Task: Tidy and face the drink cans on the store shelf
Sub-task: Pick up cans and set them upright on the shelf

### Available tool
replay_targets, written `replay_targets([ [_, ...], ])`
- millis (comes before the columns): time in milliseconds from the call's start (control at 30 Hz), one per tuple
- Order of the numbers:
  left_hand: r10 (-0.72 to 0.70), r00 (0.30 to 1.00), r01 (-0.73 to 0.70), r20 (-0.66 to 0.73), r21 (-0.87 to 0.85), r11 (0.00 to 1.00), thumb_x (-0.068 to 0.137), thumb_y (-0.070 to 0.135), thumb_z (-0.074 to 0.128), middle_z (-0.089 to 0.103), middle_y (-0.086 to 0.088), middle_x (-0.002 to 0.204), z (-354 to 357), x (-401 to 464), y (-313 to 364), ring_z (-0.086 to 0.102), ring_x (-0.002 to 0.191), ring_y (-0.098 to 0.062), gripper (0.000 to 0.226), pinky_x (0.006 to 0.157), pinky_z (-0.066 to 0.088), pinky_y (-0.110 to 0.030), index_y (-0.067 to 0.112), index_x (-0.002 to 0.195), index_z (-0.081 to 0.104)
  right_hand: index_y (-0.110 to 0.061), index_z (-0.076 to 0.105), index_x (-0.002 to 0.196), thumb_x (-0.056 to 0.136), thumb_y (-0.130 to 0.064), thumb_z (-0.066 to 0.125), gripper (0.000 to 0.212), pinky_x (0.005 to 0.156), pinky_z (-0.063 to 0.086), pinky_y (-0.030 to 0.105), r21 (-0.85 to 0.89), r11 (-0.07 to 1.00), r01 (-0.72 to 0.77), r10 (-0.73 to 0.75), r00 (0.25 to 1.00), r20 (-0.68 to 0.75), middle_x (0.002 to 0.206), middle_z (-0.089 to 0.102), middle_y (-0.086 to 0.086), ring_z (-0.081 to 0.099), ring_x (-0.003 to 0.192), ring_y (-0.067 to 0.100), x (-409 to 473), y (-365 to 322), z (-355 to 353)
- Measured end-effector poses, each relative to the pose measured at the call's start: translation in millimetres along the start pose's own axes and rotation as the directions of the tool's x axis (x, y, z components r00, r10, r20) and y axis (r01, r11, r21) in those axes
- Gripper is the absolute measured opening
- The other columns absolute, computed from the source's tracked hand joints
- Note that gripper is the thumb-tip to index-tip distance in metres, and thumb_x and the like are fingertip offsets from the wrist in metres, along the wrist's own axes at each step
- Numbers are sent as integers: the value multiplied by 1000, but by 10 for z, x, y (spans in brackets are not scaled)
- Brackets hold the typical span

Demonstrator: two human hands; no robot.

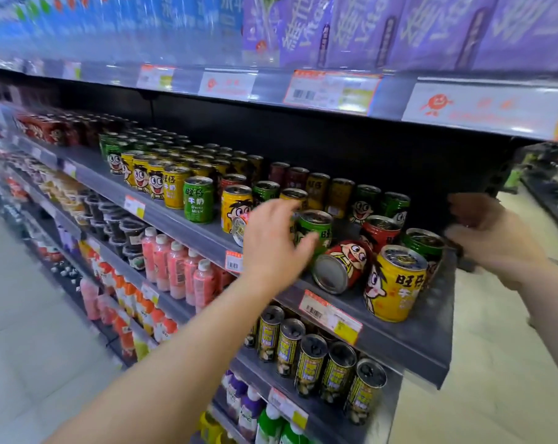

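The left rows stand faced. At the right, a red can [343,267] lies tipped among mixed cans. Your left hand [272,241] is spread, empty; right hand [492,238] grip: cannot tell.

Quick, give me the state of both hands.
Left hand: open, fingers spread, reaching at the green can, holding nothing.
Right hand: cannot tell, blurred at the shelf end.

Left arm reaching forward and up from lower left, forearm bare, wrist straight. Left hand [276,241] spreading open, palm facing away from me, fingers [282,208] loosely splayed and blurring, thumb pointing right. Right forearm coming in from right edge. Right hand [492,238] hanging half-curled, back toward me, fingers bending leftward; whether gripping anything, unclear.
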State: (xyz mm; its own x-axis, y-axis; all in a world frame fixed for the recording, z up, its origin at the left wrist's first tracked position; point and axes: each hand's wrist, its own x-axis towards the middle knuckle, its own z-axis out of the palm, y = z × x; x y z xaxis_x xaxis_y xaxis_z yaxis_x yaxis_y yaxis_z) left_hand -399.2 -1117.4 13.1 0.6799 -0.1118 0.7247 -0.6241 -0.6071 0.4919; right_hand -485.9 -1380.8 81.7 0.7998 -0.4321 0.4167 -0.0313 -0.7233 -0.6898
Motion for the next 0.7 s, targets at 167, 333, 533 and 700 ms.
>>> replay_targets([
  [167, -259, 939, 254, 226, 54, 966, 71, 48, 75, 51, -6, 135, -94, 193, -350, 44, 125, -23, 84, 97, 40, -36, 12, 137, 38, -19, 64, 107, 83, -16, 68, 25, 64, 45, 11, 16, 999, 42, -43, 998, 53, 94, 68, 8, 59, 74, 9, -165, -449, 322],
  [333, -168, 952, 160, 254, 51, 986, 70, 51, 75, 61, -4, 121, -137, 236, -476, 55, 112, -24, 74, 80, 42, -31, 13, 128, 49, -18, 69, 106, 80, -29, 71, 29, 74, 44, 21, -184, 977, 104, -98, 994, 43, 83, 65, -13, 58, 76, 4, -238, -725, 640],
  [533, -83, 922, 89, 377, 2, 996, 65, 60, 73, 65, 1, 113, -239, 429, -725, 59, 99, -20, 75, 72, 49, -32, 20, 125, 52, -24, 62, 121, 75, -50, 70, 53, 90, 50, 33, -425, 900, 102, -32, 985, 170, 118, 65, -4, 60, 106, 15, -277, -1062, 1022],
  [700, 63, 929, -80, 366, 33, 996, 65, 65, 68, 67, -1, 106, -264, 514, -816, 61, 99, -23, 72, 75, 51, -34, 19, 119, 57, -18, 54, 131, 71, -62, 68, 75, 94, 49, 38, -548, 836, 24, 55, 991, 126, 129, 61, 3, 57, 115, 22, -182, -1218, 1366],
])
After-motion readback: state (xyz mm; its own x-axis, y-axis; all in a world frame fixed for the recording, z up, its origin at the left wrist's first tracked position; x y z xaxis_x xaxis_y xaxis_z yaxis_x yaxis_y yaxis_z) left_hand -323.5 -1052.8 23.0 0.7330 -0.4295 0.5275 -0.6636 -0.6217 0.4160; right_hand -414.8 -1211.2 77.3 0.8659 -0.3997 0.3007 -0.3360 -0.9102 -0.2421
